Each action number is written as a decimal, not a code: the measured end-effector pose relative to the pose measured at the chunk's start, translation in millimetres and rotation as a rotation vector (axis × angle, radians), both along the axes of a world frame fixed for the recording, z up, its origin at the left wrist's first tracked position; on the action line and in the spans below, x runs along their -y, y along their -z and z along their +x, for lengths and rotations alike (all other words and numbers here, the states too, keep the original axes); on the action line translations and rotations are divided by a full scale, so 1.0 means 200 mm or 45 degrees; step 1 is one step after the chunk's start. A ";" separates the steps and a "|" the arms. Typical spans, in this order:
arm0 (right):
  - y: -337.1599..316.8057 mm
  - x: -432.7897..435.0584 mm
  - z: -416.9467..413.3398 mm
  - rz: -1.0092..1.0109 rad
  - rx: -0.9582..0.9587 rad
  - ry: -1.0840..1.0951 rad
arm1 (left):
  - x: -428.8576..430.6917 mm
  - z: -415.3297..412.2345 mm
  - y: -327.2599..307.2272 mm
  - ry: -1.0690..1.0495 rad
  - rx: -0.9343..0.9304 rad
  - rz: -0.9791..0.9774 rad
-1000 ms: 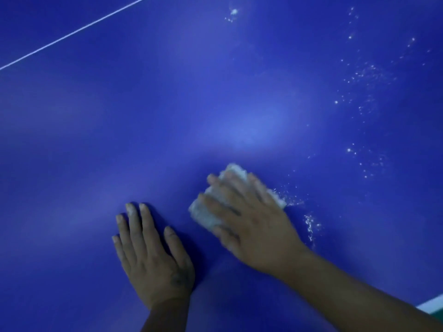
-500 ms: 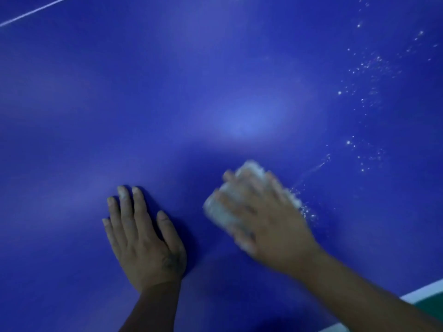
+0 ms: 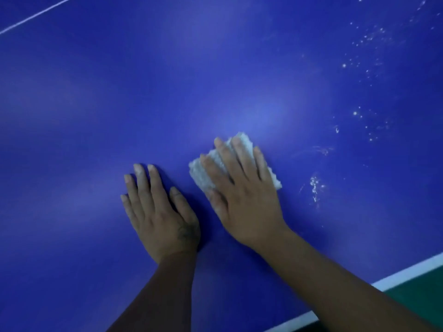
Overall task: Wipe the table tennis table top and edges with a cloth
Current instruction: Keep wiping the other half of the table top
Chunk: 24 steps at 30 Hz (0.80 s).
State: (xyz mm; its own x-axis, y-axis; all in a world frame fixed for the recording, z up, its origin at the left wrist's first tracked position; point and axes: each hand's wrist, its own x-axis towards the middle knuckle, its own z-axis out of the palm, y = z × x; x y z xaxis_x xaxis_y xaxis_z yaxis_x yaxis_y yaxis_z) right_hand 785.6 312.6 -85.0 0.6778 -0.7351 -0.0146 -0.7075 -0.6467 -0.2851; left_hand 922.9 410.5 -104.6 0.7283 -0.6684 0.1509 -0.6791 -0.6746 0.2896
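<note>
Blue desk [image 3: 215, 68] fills nearly the whole view, with a soft bright sheen near its middle. A white edge band [image 3: 407, 271] runs along the near right side, and a green floor [image 3: 422, 305] shows beyond it in the near right corner. A thin white line [image 3: 36, 14] crosses the far left corner.

Both forearms come in from the near side.

Right hand [image 3: 247, 200]: palm down, fingers straight and slightly spread, pressing flat on the cloth. No curl or pinch.

Left hand [image 3: 158, 212]: just left of the right hand and not touching it. It lies flat on the bare desk with fingers straight, holding nothing.

Cloth [image 3: 203, 174]: white, nubbly, folded into a small pad. It lies on the desk near the middle, under the right fingers, showing past the fingertips and on both sides.

White specks [image 3: 314, 188]: a small streaked patch just right of the cloth, with finer scatter toward the far right.
</note>
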 end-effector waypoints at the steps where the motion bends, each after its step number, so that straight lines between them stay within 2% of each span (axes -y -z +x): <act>1: -0.01 -0.07 -0.07 0.020 -0.003 -0.060 | 0.00 0.00 0.00 -0.003 0.007 -0.007; 4: -0.02 -0.08 -0.32 0.000 -0.089 -0.233 | 0.01 -0.01 -0.01 -0.008 0.026 -0.012; 6: -0.03 0.09 -0.44 -0.079 -0.221 -0.210 | 0.01 -0.02 -0.01 -0.009 0.041 -0.009; 8: -0.04 0.33 -0.50 -0.113 -0.272 0.048 | 0.01 -0.01 -0.01 -0.007 0.038 -0.004; 10: -0.09 0.51 -0.48 -0.005 -0.224 0.367 | 0.01 -0.01 -0.01 -0.010 0.048 0.011; 12: -0.10 0.48 -0.40 0.053 -0.225 0.483 | 0.00 -0.01 -0.01 -0.016 0.055 0.013; 14: -0.08 0.27 -0.34 -0.015 -0.259 0.353 | 0.00 -0.01 -0.02 -0.014 0.041 0.004; 18: -0.05 -0.28 -0.45 -0.010 -0.130 -0.123 | 0.00 -0.02 -0.03 -0.006 0.026 0.028; 20: -0.05 -0.28 -0.58 0.016 -0.155 -0.295 | 0.00 -0.02 -0.04 0.002 0.019 0.056; 22: -0.04 -0.09 -0.67 -0.074 -0.284 -0.267 | 0.00 -0.03 -0.05 0.016 0.019 0.075; 24: -0.06 0.15 -0.73 -0.114 -0.353 0.047 | -0.01 -0.04 -0.06 0.034 0.024 0.081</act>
